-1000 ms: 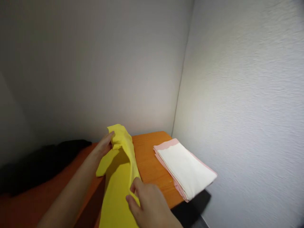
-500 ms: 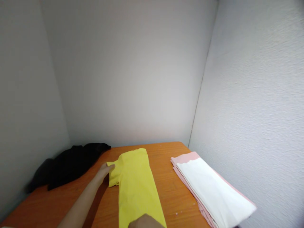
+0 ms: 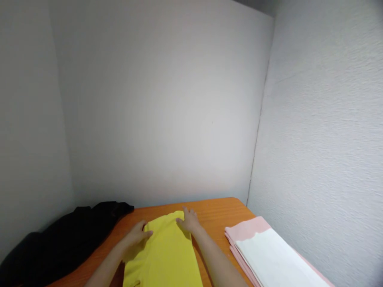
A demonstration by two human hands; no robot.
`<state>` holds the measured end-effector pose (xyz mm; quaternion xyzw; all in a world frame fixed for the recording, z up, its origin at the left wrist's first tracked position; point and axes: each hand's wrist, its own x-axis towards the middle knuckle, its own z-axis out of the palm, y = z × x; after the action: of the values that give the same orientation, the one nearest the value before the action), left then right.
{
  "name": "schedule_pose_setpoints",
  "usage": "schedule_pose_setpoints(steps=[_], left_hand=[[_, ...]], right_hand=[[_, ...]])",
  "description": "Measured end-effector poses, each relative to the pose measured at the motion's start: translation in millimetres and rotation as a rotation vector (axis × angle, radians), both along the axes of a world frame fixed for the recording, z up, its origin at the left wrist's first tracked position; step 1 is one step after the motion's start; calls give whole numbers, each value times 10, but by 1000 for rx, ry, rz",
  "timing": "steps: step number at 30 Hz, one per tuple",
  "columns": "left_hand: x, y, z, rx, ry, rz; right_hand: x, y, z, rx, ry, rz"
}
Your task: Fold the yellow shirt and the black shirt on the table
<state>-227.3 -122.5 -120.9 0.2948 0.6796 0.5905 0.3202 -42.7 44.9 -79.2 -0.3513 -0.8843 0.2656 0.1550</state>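
Observation:
A yellow short-sleeved shirt (image 3: 167,255) lies folded lengthwise on the wooden table, and its near end runs out of view at the bottom. My left hand (image 3: 136,236) rests at its far left corner, thumb on the cloth and the other fingers apart at the edge. Across from it, my right hand (image 3: 189,221) is at the far right corner, with its thumb over the cloth and its fingers spread past the far edge. The left hand and forearm hide part of the shirt's sleeve side.
A black garment (image 3: 74,235) lies loosely heaped along the left side of the orange-brown table (image 3: 215,205). To the right is a folded pink-and-white cloth stack (image 3: 275,255). White walls (image 3: 167,119) stand behind and at both sides.
My right hand has moved from the near part of the shirt to its far right corner. The left hand has left the sleeve end for the far left corner. The view has tilted up.

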Motion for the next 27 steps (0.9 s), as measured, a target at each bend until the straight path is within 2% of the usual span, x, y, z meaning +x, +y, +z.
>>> schedule_pose_setpoints(steps=[3, 7, 10, 13, 15, 17, 20, 22, 24, 27], left_hand=[[16, -3, 27, 33, 159, -28], [49, -80, 164, 43, 313, -73], [171, -125, 252, 1, 368, -152], [341, -151, 355, -38, 431, -215], [450, -192, 506, -34, 498, -211], [570, -292, 775, 6, 571, -181], [858, -596, 1367, 117, 754, -111], [1146, -867, 1776, 204, 1031, -40], [1469, -1128, 2097, 273, 1235, -10], [1888, -1412, 2341, 328, 1394, -20]], right_hand=[[-60, 83, -116, -36, 0, 35], [-38, 111, -183, -116, 81, 84], [53, 79, -144, -220, 158, 114], [221, 28, 9, -298, 251, 134], [394, -2, 206, -317, 341, 153], [644, -39, 487, -311, 463, 202], [1185, -177, 1024, -272, 661, 324], [1608, -358, 1401, -233, 747, 438], [2000, -593, 1746, -92, 770, 584], [2389, -935, 2128, 93, 643, 645]])
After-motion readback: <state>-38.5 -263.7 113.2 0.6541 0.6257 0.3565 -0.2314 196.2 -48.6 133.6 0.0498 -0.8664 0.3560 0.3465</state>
